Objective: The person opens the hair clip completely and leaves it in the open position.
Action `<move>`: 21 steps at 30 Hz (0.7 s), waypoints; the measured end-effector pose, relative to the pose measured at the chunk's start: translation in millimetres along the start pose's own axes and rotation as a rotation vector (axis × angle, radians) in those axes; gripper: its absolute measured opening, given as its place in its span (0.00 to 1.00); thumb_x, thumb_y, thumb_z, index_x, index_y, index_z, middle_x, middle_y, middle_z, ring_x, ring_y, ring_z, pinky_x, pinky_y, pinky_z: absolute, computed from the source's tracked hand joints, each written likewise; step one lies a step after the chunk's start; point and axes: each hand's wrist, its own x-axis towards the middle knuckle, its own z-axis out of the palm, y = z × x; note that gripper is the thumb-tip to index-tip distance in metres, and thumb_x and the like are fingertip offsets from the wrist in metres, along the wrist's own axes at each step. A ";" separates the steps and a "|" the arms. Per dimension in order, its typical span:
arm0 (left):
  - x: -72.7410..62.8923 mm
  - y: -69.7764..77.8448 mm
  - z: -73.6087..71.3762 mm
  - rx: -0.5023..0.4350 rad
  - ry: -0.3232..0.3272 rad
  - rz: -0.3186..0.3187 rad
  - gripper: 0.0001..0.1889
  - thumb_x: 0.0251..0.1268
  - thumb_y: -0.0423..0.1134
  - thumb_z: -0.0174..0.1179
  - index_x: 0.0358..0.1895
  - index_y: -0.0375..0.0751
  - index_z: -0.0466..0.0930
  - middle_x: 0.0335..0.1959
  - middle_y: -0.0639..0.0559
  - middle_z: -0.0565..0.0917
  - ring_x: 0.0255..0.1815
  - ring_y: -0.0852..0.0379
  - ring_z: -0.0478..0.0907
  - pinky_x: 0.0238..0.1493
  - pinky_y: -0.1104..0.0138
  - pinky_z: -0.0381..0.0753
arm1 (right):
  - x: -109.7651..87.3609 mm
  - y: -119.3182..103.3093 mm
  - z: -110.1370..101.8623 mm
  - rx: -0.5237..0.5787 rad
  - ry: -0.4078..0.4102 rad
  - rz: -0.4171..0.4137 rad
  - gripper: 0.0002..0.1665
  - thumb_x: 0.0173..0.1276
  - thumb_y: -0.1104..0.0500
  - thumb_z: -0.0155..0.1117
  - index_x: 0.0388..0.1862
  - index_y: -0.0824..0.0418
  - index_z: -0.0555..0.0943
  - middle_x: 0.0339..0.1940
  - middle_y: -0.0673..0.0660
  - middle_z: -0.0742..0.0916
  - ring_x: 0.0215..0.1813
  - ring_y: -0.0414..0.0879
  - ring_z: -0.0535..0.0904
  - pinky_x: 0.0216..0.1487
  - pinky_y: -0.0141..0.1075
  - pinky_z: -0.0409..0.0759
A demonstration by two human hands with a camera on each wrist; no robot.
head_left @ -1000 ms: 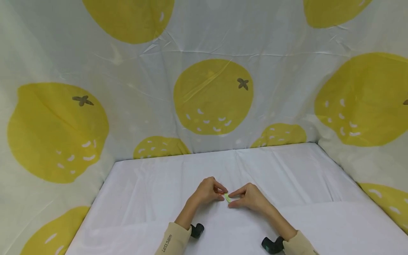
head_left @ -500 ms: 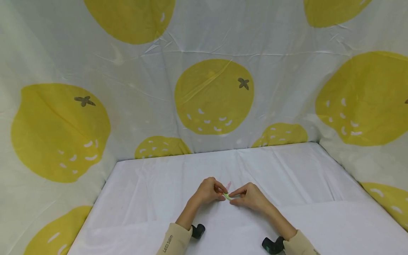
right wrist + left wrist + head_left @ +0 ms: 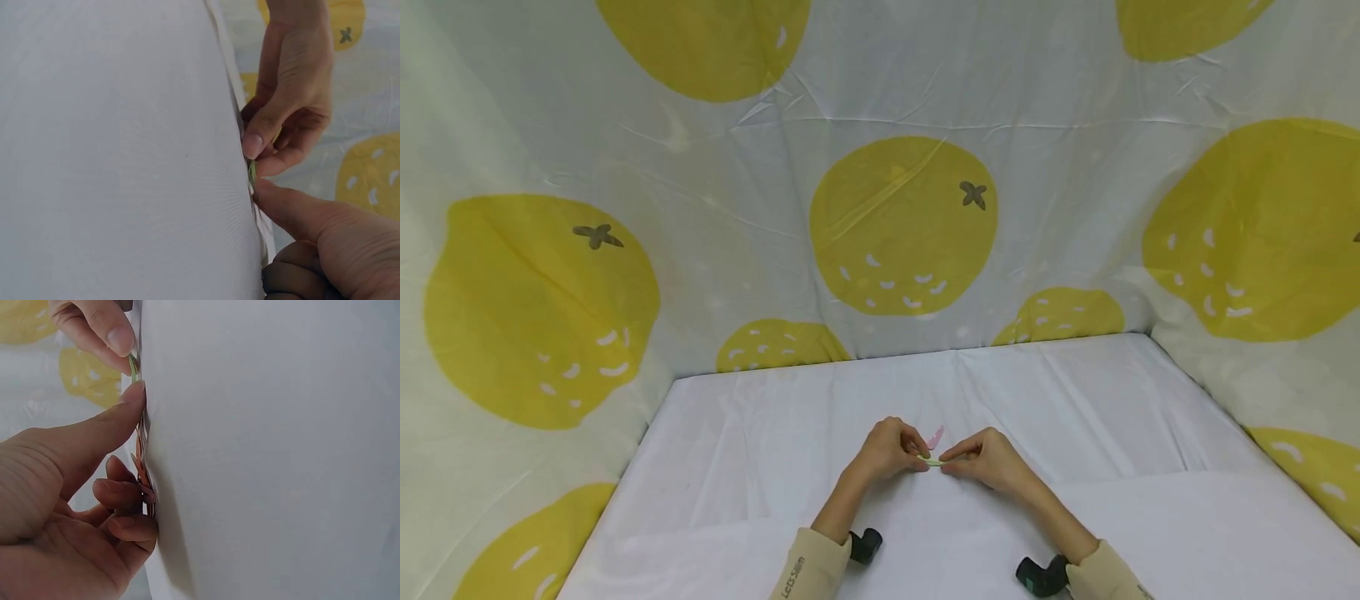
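Between my two hands is a thin, pale green strip, its kind too small to make out. My left hand pinches its left end between thumb and fingers. The right hand pinches the other end with thumb and forefinger. A pink pointed piece sticks out just beyond the left fingertips. In the left wrist view, thin orange and pinkish layers run edge-on along the left fingers, below the green edge. The right wrist view shows the green edge between both thumbs. My left fingers hide much of the layers.
A white cloth covers the table under my hands. Behind it hangs a pale curtain printed with yellow fruit. Black wrist cameras sit at both cuffs, the left one and the right one.
The green strip has turned from slanting to nearly level between my fingertips. The pink piece, not seen one second ago, now shows beyond the left fingers. Both hands stay almost in place.
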 end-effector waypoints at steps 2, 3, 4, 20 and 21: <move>-0.5 -0.1 -0.1 -0.001 0.002 -0.002 0.08 0.48 0.30 0.81 0.30 0.37 0.91 0.25 0.52 0.82 0.29 0.62 0.73 0.33 0.72 0.71 | -0.3 0.6 0.0 0.003 0.008 -0.002 0.05 0.60 0.59 0.80 0.35 0.57 0.94 0.09 0.46 0.75 0.15 0.30 0.57 0.20 0.26 0.55; -0.9 -0.1 -0.2 -0.005 0.003 -0.005 0.08 0.48 0.30 0.81 0.30 0.37 0.91 0.25 0.52 0.82 0.29 0.62 0.73 0.33 0.72 0.71 | -0.3 1.0 -0.1 0.003 0.012 -0.003 0.04 0.60 0.59 0.79 0.35 0.57 0.94 0.10 0.47 0.76 0.15 0.30 0.57 0.20 0.26 0.56; -1.4 -0.1 -0.4 -0.011 0.004 -0.009 0.08 0.48 0.30 0.81 0.31 0.37 0.90 0.25 0.52 0.82 0.29 0.62 0.73 0.32 0.72 0.71 | -0.4 1.0 -0.3 0.003 0.015 -0.002 0.04 0.61 0.60 0.79 0.35 0.57 0.94 0.10 0.48 0.76 0.15 0.31 0.58 0.20 0.26 0.56; -6.7 -2.3 2.0 -0.084 0.040 0.007 0.07 0.47 0.27 0.80 0.27 0.33 0.89 0.19 0.55 0.78 0.23 0.64 0.69 0.25 0.75 0.67 | 0.2 1.1 0.5 -0.009 0.032 0.011 0.04 0.61 0.59 0.79 0.34 0.57 0.94 0.11 0.45 0.73 0.16 0.31 0.59 0.20 0.26 0.56; -7.1 -2.1 2.4 -0.087 0.043 0.009 0.07 0.47 0.27 0.80 0.27 0.33 0.89 0.19 0.55 0.78 0.23 0.64 0.68 0.25 0.75 0.67 | 0.3 1.1 0.6 -0.006 0.032 0.013 0.04 0.61 0.58 0.79 0.34 0.57 0.94 0.11 0.45 0.74 0.16 0.31 0.59 0.20 0.26 0.56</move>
